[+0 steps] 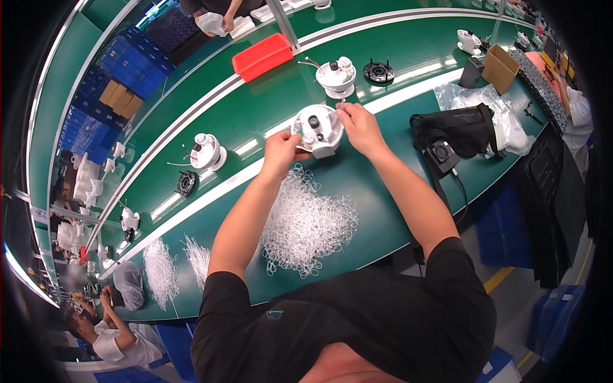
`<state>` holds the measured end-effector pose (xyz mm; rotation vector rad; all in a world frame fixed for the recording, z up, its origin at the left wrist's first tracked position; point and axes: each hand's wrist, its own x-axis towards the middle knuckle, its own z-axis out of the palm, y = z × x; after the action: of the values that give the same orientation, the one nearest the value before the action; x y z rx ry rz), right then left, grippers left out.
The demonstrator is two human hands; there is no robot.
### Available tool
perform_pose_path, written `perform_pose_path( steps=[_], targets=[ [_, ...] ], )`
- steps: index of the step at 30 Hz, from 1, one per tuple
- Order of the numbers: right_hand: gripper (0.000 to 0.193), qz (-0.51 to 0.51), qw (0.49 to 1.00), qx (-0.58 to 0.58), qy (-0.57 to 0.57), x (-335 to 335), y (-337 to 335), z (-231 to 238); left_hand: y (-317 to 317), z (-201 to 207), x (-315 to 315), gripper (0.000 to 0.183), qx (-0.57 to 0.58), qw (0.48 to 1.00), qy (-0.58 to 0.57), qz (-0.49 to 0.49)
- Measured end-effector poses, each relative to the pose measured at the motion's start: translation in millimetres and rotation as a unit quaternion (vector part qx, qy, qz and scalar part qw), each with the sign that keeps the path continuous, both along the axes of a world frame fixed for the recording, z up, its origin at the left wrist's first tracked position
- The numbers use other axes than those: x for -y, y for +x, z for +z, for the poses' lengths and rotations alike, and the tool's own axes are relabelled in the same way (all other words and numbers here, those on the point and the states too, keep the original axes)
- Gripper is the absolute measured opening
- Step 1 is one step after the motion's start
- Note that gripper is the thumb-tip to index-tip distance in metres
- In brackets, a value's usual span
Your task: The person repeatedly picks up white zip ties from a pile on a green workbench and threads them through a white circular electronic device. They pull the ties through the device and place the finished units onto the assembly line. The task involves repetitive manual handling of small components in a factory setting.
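A white round plastic housing (324,148), with a black cylindrical part in its middle, sits tilted between my hands at the near edge of the belt. My left hand (281,153) grips its left rim, fingers closed. Beside the upper right rim, the fingers of my right hand (361,129) are pinched together; a tiny pale bit shows at their tips, too small to name. Just beyond stands a similar white unit (336,80) with thin wires, next to a black round part (378,71). A heap of thin white loops (310,226) lies below my hands.
Another white unit (205,153) and black part (185,183) ride the green belt at left. A red bin (262,57) stands beyond. Smaller white piles (161,271) lie left; a black bag (453,131), a cabled black device (442,155) and an open carton (500,69) right. Other people work nearby.
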<state>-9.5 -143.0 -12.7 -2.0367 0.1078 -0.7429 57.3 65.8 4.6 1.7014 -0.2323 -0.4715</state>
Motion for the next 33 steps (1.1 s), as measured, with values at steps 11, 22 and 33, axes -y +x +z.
perform_pose_path(
  steps=[11, 22, 33],
  targets=[
    [0.022, 0.095, 0.991, -0.083, 0.055, 31.7, -33.6, 8.5, -31.1, -10.1, 16.8, 0.033, 0.048, 0.998, 0.006, -0.047],
    [0.022, 0.152, 0.981, -0.12, -0.004, 11.0, -22.5, 19.5, -2.2, 16.5, 32.1, 0.016, 0.123, 0.979, -0.16, -0.031],
    [0.02, 0.174, 0.98, -0.093, 0.014, 13.5, -23.3, 13.7, -0.1, 12.8, 42.5, 0.014, 0.139, 0.983, -0.02, -0.118]
  ],
)
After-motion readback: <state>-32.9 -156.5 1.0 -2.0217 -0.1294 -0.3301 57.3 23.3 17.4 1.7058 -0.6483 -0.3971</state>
